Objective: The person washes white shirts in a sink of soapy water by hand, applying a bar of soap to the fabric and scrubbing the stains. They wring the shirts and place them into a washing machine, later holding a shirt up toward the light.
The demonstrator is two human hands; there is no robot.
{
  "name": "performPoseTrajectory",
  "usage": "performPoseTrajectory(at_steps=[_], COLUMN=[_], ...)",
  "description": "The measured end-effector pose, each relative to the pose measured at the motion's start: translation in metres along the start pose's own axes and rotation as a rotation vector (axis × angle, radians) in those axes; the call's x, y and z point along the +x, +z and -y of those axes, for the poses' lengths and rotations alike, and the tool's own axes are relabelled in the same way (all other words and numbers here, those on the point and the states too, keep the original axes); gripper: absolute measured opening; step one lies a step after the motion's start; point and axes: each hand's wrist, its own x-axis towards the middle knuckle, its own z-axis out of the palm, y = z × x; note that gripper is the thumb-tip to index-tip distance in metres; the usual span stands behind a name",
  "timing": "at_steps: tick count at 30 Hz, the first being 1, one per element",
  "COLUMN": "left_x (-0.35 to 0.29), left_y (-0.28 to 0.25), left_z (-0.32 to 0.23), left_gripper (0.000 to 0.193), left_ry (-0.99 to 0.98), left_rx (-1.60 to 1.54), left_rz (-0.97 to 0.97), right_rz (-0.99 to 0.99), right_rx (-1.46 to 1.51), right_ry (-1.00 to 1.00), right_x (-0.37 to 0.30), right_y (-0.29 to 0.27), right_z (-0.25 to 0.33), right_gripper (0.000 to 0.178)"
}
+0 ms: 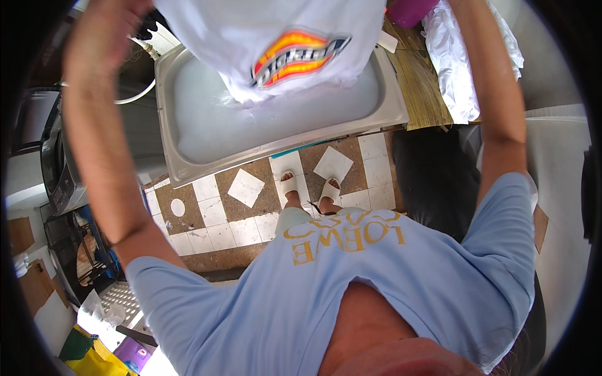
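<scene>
A white T-shirt (213, 25) with a red, yellow and black logo (298, 57) hangs stretched over a grey sink (182, 164), its lower edge dipping into cloudy whitish water (301, 125). Both my arms reach up on either side of it. Part of my left hand (128, 15) shows at the top left, beside the shirt's upper edge; it is blurred and its fingers run out of the picture. My right hand lies beyond the top edge, with only the forearm showing. The top of the shirt is cut off too.
A wooden counter (417, 81) right of the sink bears white cloth (454, 69) and a purple container (411, 11). A white hose (138, 95) curves at the sink's left, above a dark machine (59, 169). A black rounded thing (433, 175) stands by my right side. Tiled floor (238, 233) lies below.
</scene>
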Motion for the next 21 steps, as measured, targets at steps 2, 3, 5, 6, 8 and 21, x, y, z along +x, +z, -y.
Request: performPoseTrajectory(at_steps=[2,3,5,6,8,21], left_x=[-0.036,-0.055,-0.092,-0.101,-0.108,-0.064], left_y=[0.034,0.055,0.084,0.103,0.145,0.196], left_z=[0.095,0.144,0.21,0.232,0.247,0.319], left_gripper=[0.049,0.04,0.04,0.044,0.048,0.024], left_ry=[-0.186,-0.169,-0.031,-0.03,-0.148,-0.544], left_rx=[0.085,0.228,0.683,0.823,0.923,-0.286], left_rz=[0.134,0.104,0.011,-0.032,-0.109,-0.28], right_rz=[0.099,0.277,0.337,0.237,0.028,-0.328], right_rx=[-0.6,-0.615,-1.046,-1.098,-1.205,0.833], right_ry=[0.295,0.375,0.148,0.075,-0.064,0.681], right_x=[-0.028,-0.033,-0.05,-0.058,-0.074,-0.043], right_y=[0.019,0.021,0.057,0.066,0.077,0.13], right_z=[-0.09,-0.149,-0.197,-0.22,-0.263,-0.382], right_gripper=[0.032,0.034,0.041,0.042,0.044,0.036])
